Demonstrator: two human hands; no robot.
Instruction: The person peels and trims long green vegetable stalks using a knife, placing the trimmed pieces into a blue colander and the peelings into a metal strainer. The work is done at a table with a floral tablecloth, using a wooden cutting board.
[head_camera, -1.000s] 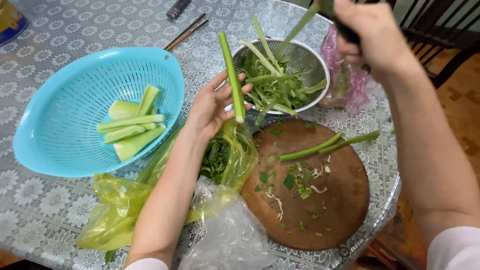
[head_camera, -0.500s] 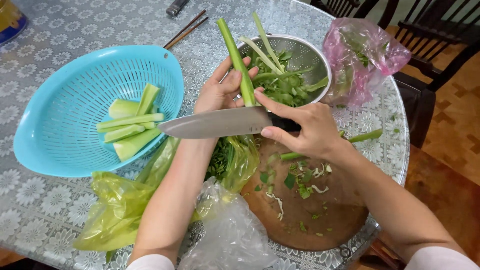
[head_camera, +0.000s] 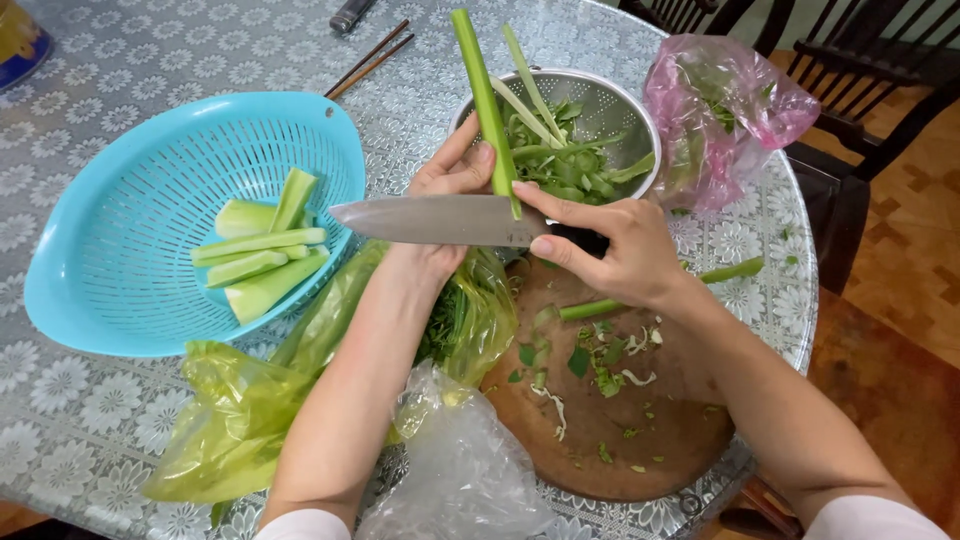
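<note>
Stalk (head_camera: 485, 100) between left-hand fingers (head_camera: 470, 165): light green. Knife blade (head_camera: 430, 220) under right-hand fingers (head_camera: 560, 212): grey steel; handle black. Left of the fingers: colander (head_camera: 90, 290), turquoise, holding pale green cut pieces (head_camera: 262, 255). Beyond the fingertips: silver metal strainer (head_camera: 625, 110), dark green leaves. Below the fingers: brown round board (head_camera: 660, 440), yellow-green bag (head_camera: 240, 410). Pink bag (head_camera: 720, 100) right. Tablecloth (head_camera: 100, 60): grey-white floral lace pattern.

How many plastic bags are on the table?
3. A yellow-green bag lies below the blue colander, a clear bag sits at the near edge, and a pink bag stands beside the metal colander. Others may be hidden underneath.
</note>
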